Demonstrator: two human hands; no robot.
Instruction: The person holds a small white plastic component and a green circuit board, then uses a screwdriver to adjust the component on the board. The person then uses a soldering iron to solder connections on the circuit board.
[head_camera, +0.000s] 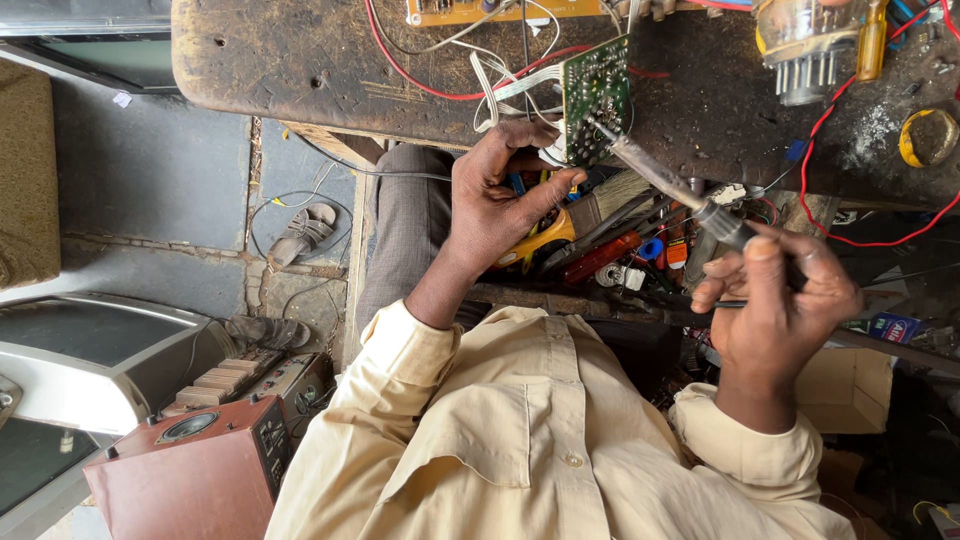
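Observation:
My left hand (495, 205) grips a small green circuit board (595, 100) by its lower edge and holds it upright at the front of the dark workbench (300, 60). White and red wires (500, 80) run from the board across the bench. My right hand (785, 300) is closed around the handle of a soldering iron (665, 178). The iron's shaft slants up to the left, and its tip touches the board's solder side near the bottom.
Under the bench a tray of tools (600, 250) holds yellow-handled pliers, screwdrivers and a brush. A yellow tape roll (928, 138) and a clear plastic part (805, 45) lie on the bench at right. A red-brown speaker (190, 470), a grey set (90, 350) and a sandal (305, 230) are on the floor at left.

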